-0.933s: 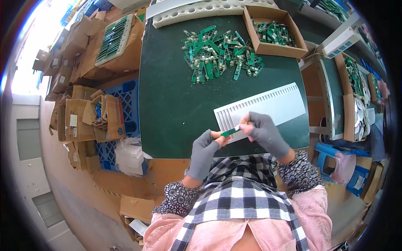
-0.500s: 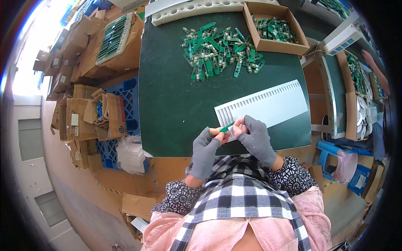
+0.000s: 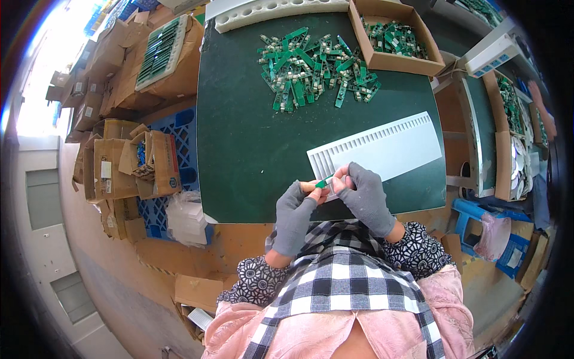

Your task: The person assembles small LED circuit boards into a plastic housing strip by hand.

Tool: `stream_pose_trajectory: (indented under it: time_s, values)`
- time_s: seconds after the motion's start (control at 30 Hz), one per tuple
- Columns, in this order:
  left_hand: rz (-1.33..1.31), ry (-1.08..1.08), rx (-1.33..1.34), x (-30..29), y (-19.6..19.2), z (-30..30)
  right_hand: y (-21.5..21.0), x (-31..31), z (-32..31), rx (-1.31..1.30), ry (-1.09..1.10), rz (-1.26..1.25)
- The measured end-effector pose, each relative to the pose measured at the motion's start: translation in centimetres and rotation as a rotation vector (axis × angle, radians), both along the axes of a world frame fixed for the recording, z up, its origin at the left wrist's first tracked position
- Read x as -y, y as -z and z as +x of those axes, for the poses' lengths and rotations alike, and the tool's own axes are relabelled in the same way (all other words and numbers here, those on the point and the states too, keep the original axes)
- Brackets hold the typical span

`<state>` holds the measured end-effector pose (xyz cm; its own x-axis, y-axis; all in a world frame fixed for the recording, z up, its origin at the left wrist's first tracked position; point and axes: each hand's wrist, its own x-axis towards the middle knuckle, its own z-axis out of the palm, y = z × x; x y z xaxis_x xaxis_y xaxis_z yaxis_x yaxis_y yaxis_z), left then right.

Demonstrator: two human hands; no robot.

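Both hands wear grey fingerless gloves and meet over the near edge of a white slotted tray [image 3: 391, 157]. My left hand [image 3: 295, 209] is closed, with thumb and fingertips pinching a small green circuit board [image 3: 323, 183]. My right hand [image 3: 362, 194] is closed at the board's other end, its thumb and finger pressed together there. What exactly lies between the right fingertips is partly hidden. Farther off on the dark green table [image 3: 251, 149] lies a loose pile of similar green boards [image 3: 311, 69] with small metal connectors.
A cardboard box [image 3: 402, 66] of green boards stands at the table's far right, beside a white foam strip [image 3: 281, 15] with round holes. Cardboard boxes [image 3: 113, 170] and a blue pallet [image 3: 156, 209] are on the left. At far right, a co-worker's arm [image 3: 541, 107] shows near more boxes.
The hands stay almost in place, still pinching the board at the tray's near edge. The view has shifted slightly, and the co-worker's arm at far right has moved.
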<state>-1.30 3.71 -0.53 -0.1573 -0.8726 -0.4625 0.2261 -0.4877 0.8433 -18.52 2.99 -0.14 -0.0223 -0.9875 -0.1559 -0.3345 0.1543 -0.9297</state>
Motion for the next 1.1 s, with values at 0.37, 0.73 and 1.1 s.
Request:
stream_pose_trajectory:
  time_s: [0.37,0.73,1.1]
  values:
    - [-0.068,-0.004,-0.007,0.1,-0.6,-0.4,-0.7,1.3,-2.7,0.020,-0.036,0.054]
    - [-1.011,0.465,0.874,0.6,-0.6,-1.1,-7.3,14.0,-14.6,-0.049,0.331,-0.252]
    - [-1.030,0.445,0.826,1.9,-1.0,-0.6,1.9,14.9,-3.6,-0.942,0.028,-0.169]
